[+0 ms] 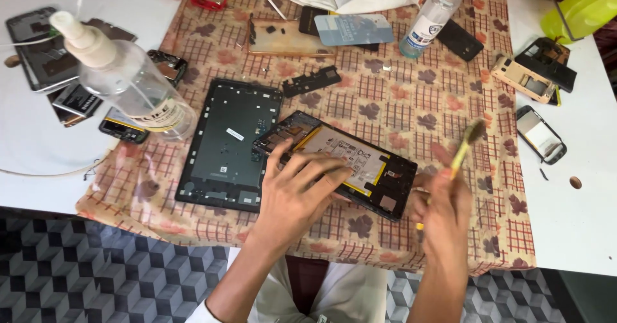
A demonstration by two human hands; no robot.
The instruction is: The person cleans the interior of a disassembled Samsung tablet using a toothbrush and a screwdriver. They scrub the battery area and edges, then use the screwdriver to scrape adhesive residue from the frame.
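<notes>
bare forearms, no sleeves, white garment

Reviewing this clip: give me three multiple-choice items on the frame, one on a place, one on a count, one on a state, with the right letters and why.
1. Where does the detached back cover lie?
A. left of the opened tablet
B. on the floor
C. on top of the tablet

2. How many clear spray bottles show?
A. one
B. two
C. four

3. What is the right hand doing?
A. resting flat
B. holding a brush
C. gripping a bottle

Answers: 1 A, the cover sits on the patterned cloth beside it; 2 B, near bottle and far bottle; 3 B, the bristles point up while the left hand presses the tablet.
</notes>
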